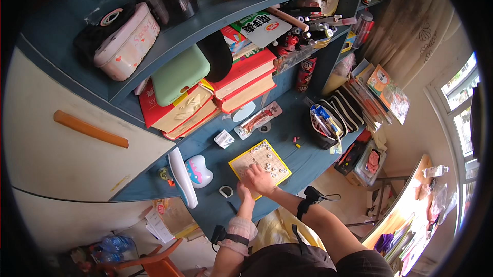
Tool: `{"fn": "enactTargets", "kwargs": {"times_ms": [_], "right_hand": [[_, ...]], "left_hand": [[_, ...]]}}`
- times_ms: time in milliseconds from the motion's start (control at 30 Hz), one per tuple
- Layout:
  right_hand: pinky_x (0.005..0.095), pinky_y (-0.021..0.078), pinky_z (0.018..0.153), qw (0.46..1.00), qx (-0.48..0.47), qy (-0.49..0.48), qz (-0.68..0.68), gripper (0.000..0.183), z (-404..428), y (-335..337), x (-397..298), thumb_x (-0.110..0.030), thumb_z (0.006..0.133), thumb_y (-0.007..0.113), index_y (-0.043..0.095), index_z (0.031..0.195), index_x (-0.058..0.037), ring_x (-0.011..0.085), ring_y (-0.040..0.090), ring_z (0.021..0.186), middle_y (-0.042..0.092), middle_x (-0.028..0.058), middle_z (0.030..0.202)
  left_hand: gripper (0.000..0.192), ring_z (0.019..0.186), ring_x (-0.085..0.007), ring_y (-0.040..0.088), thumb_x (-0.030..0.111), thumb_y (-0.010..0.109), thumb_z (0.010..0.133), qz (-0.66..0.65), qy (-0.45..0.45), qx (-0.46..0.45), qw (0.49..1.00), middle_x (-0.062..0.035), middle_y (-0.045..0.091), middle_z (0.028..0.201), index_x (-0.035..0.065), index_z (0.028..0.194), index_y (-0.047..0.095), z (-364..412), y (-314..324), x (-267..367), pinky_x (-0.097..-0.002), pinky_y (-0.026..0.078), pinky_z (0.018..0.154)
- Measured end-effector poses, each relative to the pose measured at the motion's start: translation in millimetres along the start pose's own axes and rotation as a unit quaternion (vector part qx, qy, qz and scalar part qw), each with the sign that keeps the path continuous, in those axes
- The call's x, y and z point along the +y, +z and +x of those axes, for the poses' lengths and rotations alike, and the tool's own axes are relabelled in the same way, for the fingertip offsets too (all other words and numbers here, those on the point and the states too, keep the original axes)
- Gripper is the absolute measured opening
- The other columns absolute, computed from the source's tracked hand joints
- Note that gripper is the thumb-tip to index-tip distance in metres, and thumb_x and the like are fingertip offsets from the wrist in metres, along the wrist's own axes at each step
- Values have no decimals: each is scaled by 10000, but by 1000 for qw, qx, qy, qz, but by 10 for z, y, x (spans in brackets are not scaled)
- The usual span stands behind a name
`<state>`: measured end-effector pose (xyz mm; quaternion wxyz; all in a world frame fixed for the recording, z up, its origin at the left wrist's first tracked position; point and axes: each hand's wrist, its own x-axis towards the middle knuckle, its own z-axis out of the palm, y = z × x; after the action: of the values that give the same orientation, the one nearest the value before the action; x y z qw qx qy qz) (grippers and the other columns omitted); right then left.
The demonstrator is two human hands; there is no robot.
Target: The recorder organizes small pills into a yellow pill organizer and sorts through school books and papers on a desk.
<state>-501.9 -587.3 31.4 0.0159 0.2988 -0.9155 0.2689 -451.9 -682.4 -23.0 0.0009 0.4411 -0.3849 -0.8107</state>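
Note:
A yellow-edged Chinese chess board [253,157] lies on the blue desk [215,176], with round white xiangqi pieces [269,156] standing on its right half and along its far edge. My right hand [259,180] rests over the near part of the board, its fingers bent; what lies beneath them is hidden. Close beside it, my left hand [245,194] is at the board's near left edge, partly behind the right hand. Whether either hand grips a piece cannot be seen. Left of my hands lies a white smartwatch or band [225,191].
A white desk lamp [183,178] stands at the left. Beyond the board are a small white box [223,138] and a blister-packed item [258,120]. An open pencil case [325,123] sits at the right, near small coloured bits [297,146]. Thick red books [244,80] fill the shelf.

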Motion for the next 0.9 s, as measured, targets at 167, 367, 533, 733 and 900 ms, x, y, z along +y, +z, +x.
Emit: {"fn": "enactTargets", "kwargs": {"times_ms": [167, 367, 533, 733, 900], "right_hand": [[442, 461, 787, 957, 159, 234, 59, 274, -16, -258, 396, -201, 832, 558, 507, 1042, -34, 367, 516, 938, 511, 184, 990], [438, 449, 822, 912, 66, 367, 172, 272, -300, -43, 878, -256, 916, 478, 514, 1040, -17, 394, 541, 928, 561, 217, 982], [448, 434, 849, 899, 107, 384, 180, 305, -316, 79, 925, -292, 930, 463, 549, 1033, -18, 383, 542, 941, 572, 211, 990], [435, 369, 928, 890, 109, 410, 167, 369, -263, -37, 733, -326, 940, 432, 573, 1102, -26, 370, 471, 1010, 537, 216, 1033], [421, 375, 905, 881, 157, 404, 189, 367, -241, -178, 711, -315, 944, 423, 582, 1101, -24, 360, 470, 965, 507, 212, 1009]], "left_hand": [[302, 959, -187, 578, 274, 413, 942, 41, 76, 53, 995, -74, 590, 1067, 68, 1110, 555, 207, -190, -12, -345, 461, 822], [328, 1023, -212, 571, 264, 376, 960, -20, 12, -2, 1000, -73, 582, 1136, 76, 1176, 537, 233, -97, 19, -367, 447, 883], [397, 1101, -240, 545, 285, 352, 970, -34, -62, -5, 997, -85, 555, 1227, 60, 1268, 486, 125, 133, 10, -388, 420, 949], [372, 1108, -223, 534, 317, 380, 977, -58, -70, -31, 995, -44, 558, 1235, 99, 1245, 516, 209, 78, -97, -396, 391, 973], [366, 1069, -192, 556, 282, 434, 958, -59, -26, -81, 995, -59, 576, 1194, 53, 1228, 526, 300, 71, -127, -346, 433, 924]]}}
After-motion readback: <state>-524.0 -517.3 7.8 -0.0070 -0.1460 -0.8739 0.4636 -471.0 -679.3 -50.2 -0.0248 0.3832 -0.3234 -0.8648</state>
